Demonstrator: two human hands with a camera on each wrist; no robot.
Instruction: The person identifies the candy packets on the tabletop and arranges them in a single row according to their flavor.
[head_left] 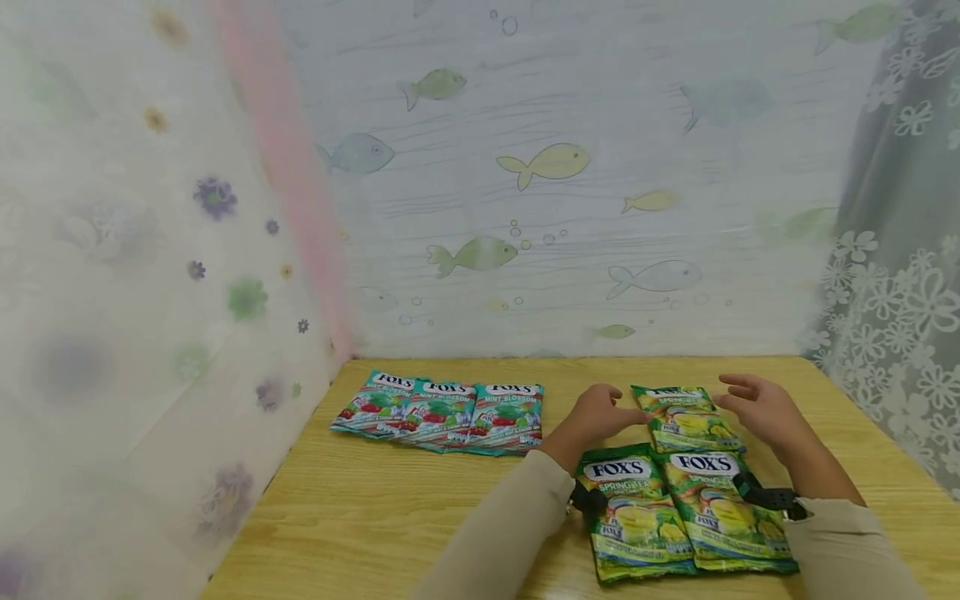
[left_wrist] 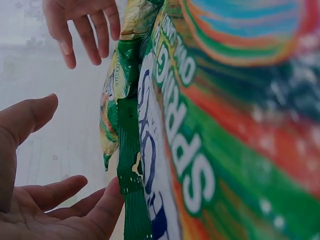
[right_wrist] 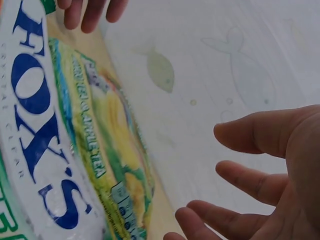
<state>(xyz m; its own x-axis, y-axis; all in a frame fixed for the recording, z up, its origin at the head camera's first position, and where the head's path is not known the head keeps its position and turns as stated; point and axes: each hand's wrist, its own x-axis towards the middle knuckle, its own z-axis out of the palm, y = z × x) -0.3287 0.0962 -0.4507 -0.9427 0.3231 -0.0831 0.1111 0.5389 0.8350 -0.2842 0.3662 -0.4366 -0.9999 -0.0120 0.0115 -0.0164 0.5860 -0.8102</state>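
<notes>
Three green and yellow Fox's Spring Tea candy bags lie on the right of the table. The far candy bag (head_left: 686,421) lies between both hands, behind the near left candy bag (head_left: 637,521) and the near right candy bag (head_left: 731,517). My left hand (head_left: 600,417) is at the far bag's left side, fingers loosely bent, thumb toward its edge. On the other side, my right hand (head_left: 765,412) has its fingers spread near the bag's upper right edge. In the right wrist view, the right hand (right_wrist: 260,185) holds nothing. The left hand (left_wrist: 60,190) is likewise bare in the left wrist view.
Three teal Fox's Mint Blossom candy bags (head_left: 442,415) overlap in a row at the back left of the wooden table (head_left: 375,517). A fish-print wall covering (head_left: 555,292) stands behind the table, with a flowered one (head_left: 150,375) along the left. A lacy curtain (head_left: 900,283) hangs at right.
</notes>
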